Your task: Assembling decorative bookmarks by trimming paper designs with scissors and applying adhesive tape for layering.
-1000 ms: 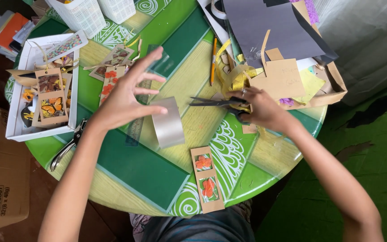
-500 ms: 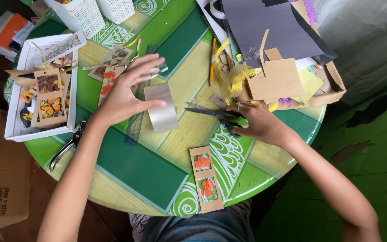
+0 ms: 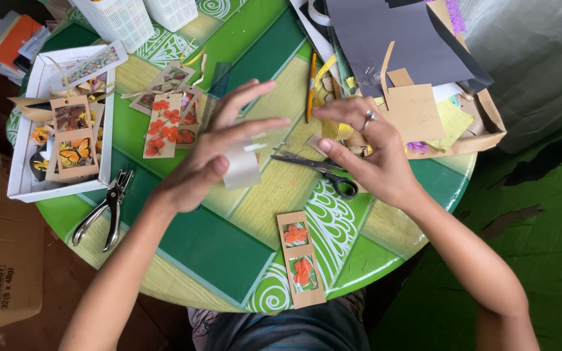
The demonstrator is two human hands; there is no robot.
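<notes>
With the scissors [image 3: 317,170] lying free on the table [image 3: 216,247], the left hand [image 3: 213,156] pinches the clear film strip [image 3: 242,166] at table centre, while the right hand [image 3: 365,153], fingers spread and empty, hovers at 3 o'clock of it; the next move calls for a two-handed grip.

Scissors [image 3: 317,170] right of tape roll [image 3: 242,166]

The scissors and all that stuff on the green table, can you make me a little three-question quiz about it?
1. True or false: the scissors lie on the table, in no hand.
2. Which hand holds the tape roll: A the left hand, or B the right hand?
3. What metal tool lies on the table left of the left arm?

Key:
1. True.
2. A.
3. The hole punch.
</notes>
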